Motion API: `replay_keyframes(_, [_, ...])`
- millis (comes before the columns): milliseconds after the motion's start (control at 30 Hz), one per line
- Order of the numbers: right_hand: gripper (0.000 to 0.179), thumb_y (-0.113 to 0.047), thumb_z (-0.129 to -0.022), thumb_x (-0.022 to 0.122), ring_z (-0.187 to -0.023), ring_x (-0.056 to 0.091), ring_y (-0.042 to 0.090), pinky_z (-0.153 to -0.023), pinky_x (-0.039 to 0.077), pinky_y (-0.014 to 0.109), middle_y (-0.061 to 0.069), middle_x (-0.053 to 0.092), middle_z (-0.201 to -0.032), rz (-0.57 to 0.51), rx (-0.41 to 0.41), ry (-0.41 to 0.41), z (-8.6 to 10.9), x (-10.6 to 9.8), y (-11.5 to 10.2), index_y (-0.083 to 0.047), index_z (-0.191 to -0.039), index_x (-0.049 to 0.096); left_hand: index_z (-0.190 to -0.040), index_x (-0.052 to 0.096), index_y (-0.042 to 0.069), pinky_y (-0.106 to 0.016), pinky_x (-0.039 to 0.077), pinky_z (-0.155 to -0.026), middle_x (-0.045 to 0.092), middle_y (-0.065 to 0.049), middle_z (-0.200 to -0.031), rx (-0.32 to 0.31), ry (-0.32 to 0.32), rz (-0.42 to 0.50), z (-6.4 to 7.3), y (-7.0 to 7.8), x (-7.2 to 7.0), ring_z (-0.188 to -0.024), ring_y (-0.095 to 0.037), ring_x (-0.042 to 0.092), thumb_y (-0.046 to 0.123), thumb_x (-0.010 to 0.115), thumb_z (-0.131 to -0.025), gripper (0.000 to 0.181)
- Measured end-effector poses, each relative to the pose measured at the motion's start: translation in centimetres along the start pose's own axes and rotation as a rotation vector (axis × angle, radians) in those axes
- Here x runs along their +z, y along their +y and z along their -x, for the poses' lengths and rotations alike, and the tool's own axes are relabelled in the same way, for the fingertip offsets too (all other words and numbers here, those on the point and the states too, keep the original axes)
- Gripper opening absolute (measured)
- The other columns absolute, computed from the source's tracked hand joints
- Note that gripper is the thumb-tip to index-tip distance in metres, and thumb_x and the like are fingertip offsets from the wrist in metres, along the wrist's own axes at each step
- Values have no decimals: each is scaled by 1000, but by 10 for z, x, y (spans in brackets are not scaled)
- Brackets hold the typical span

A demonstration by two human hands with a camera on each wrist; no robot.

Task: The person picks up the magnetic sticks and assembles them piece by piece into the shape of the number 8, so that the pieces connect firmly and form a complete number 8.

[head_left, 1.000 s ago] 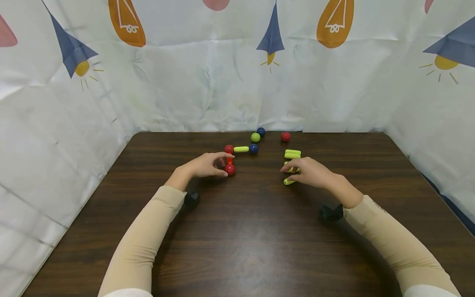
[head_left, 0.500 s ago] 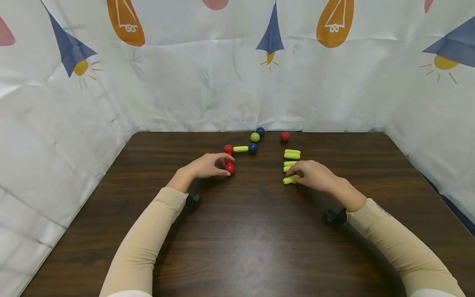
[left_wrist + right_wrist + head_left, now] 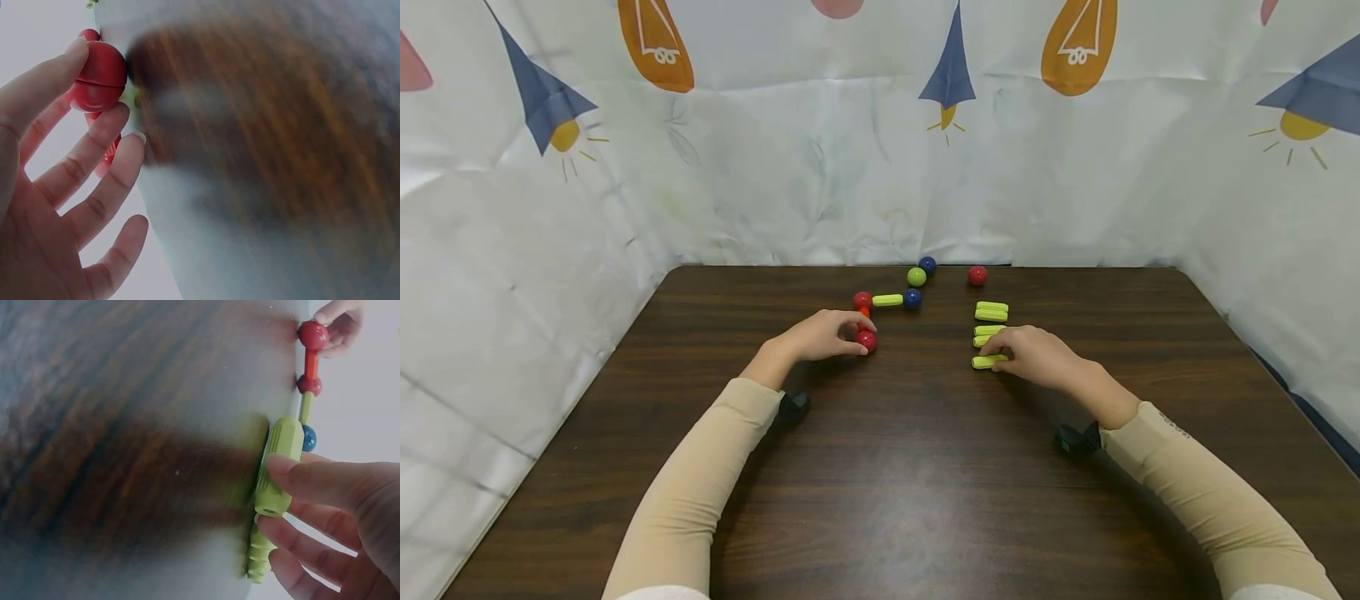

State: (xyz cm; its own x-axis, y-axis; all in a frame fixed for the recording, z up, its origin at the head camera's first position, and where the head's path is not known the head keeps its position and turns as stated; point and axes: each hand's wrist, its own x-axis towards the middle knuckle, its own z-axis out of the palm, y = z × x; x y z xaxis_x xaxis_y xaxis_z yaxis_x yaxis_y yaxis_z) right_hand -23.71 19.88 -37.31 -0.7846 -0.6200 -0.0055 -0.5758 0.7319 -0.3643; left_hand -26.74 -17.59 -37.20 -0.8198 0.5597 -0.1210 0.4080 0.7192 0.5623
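Note:
My left hand [image 3: 822, 335] pinches the near red ball [image 3: 866, 342] with thumb and fingers; the left wrist view shows a seam around this red ball [image 3: 105, 65]. A red rod [image 3: 864, 315] joins it to a second red ball [image 3: 862, 301]. From there a yellow-green rod [image 3: 887, 300] runs right to a blue ball [image 3: 912, 298], forming a corner. My right hand [image 3: 1036, 354] pinches the nearest loose yellow-green rod [image 3: 983, 362], thumb on top. In the right wrist view, this ridged rod [image 3: 284, 440] lies along the tabletop, a hole showing in its end.
Beyond my right hand, several loose yellow-green rods [image 3: 992, 315] lie in pairs on the dark wooden table [image 3: 895, 467]. At the back edge sit a green ball [image 3: 916, 277], another blue ball [image 3: 927, 265] and a loose red ball [image 3: 977, 276]. A patterned white cloth [image 3: 737, 183] hangs behind.
My right hand has shifted slightly toward me, and the nearest rod has turned from slanted to nearly level across the view. My left thumb has come in against the near red ball.

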Motion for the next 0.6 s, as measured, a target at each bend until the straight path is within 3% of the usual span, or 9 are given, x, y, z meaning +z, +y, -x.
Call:
replay_keyframes(167, [24,-2,-89,79,-102,69,26,-84,55,45,6,74,-111,-15,-12,3,-1,-3,-3,-6,-112,77,-133,67,14,-39,47,-84,66,-8,-115,-4,-5,0,0,0,0,-88,-22,57,25,74,-97,38])
replay_keyframes(400, [22,-3,-87,81,-91,69,21,-77,55,42,4,74,-105,-26,-53,62,-9,-8,-8,-7,-108,78,-133,66,13,-43,49,-92,66,-13,-124,5,-6,-8,-1,2,0,-104,-25,61,25,74,-97,38])
replay_keyframes(600, [22,-3,-88,79,-88,65,18,-79,53,41,-1,73,-101,-54,-59,71,-23,-13,-18,-9,-110,79,-133,66,13,-43,49,-92,65,-13,-126,-6,-6,-11,0,1,-1,-104,-24,62,25,73,-98,38])
